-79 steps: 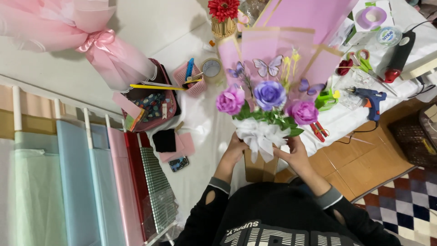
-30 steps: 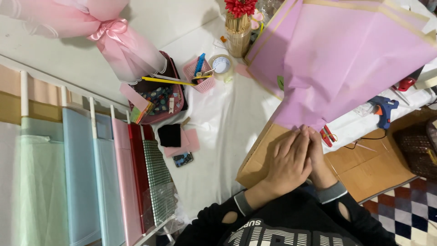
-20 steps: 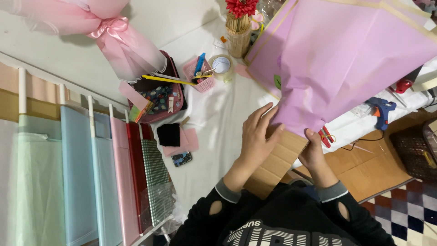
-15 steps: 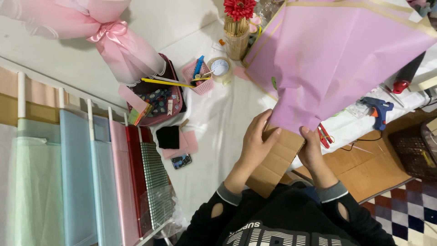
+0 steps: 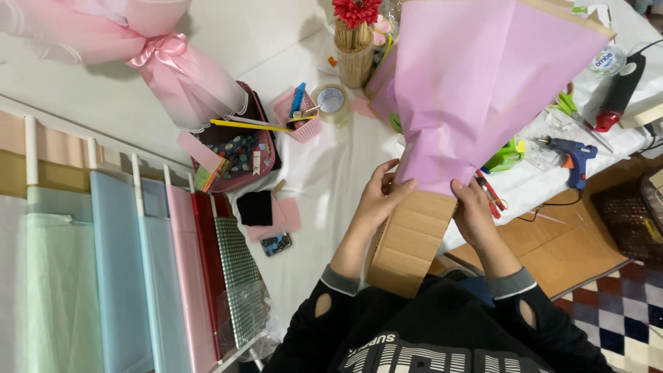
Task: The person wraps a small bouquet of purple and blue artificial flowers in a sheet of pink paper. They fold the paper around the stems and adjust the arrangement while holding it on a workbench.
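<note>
While the pink-wrapped bouquet (image 5: 483, 90) stands with its back to you, your left hand (image 5: 378, 200) and right hand (image 5: 473, 211) pinch the narrow base of the paper from either side, fingers curled on it, likely to keep the wrap gathered there. It rises above a cardboard box (image 5: 407, 242) at the edge of the white surface (image 5: 331, 179). A blue glue gun (image 5: 570, 153) lies to your right, well apart.

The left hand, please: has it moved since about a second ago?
Yes. The left hand has swung away from the right hand, out toward the side with the pink basket, gripping the lilac wrapping paper.
</note>
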